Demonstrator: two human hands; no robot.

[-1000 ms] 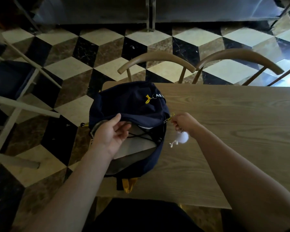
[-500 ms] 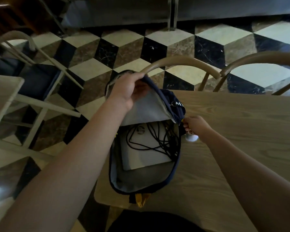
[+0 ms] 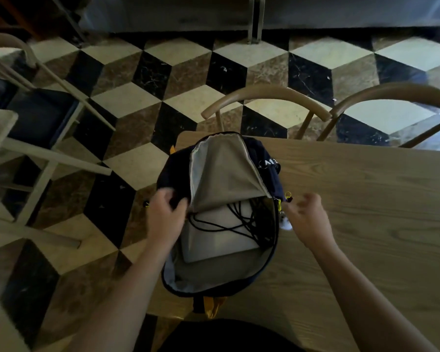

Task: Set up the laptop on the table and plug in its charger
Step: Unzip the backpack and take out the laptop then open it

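Laptop (image 3: 221, 235) lies flat inside open backpack (image 3: 269, 171) w/ black cable (image 3: 241, 222) tangled on top. Backpack sits at table (image 3: 366, 199) corner. Left hand (image 3: 165, 217) at bag's left edge, right hand (image 3: 308, 219) beside it; both loose, empty.

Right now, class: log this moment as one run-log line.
stage: backpack open on table | laptop inside, black cable over it | left hand at bag's left edge | right hand open, empty

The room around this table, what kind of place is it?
Probably a cafe or dining area: a wooden table, curved-back wooden chairs tucked in opposite, more seating at the left, and a patterned marble floor.
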